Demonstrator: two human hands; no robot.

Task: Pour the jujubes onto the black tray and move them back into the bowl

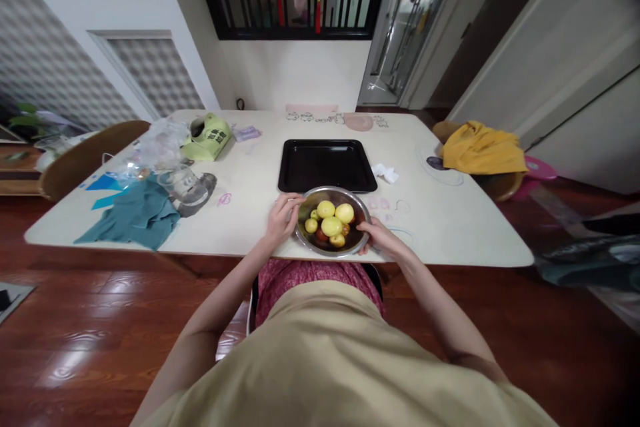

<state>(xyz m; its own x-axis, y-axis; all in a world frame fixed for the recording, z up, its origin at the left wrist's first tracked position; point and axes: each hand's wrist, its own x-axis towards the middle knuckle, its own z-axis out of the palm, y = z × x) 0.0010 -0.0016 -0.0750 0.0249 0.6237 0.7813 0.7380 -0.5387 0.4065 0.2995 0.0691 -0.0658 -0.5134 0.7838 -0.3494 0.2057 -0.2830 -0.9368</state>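
A round metal bowl [363, 205] sits at the near edge of the table, in front of my body. Inside it lie several yellow fruits [331, 225], along with smaller greenish and reddish ones that look like jujubes [323, 235]. My left hand [283, 219] grips the bowl's left rim with bent fingers. On the opposite side, my right hand [379, 237] has its thumb over the rim and its fingers under the outer wall. Just beyond the bowl is a black rectangular baking tray [327, 167], with nothing on it.
Left on the white table [250, 220] are a teal cloth [137, 213], a clear plastic cup [179, 181], plastic bags [163, 140] and a light green visor-like item [209, 137]. A crumpled tissue [385, 173] lies right of the tray. A yellow cloth [483, 149] drapes a chair.
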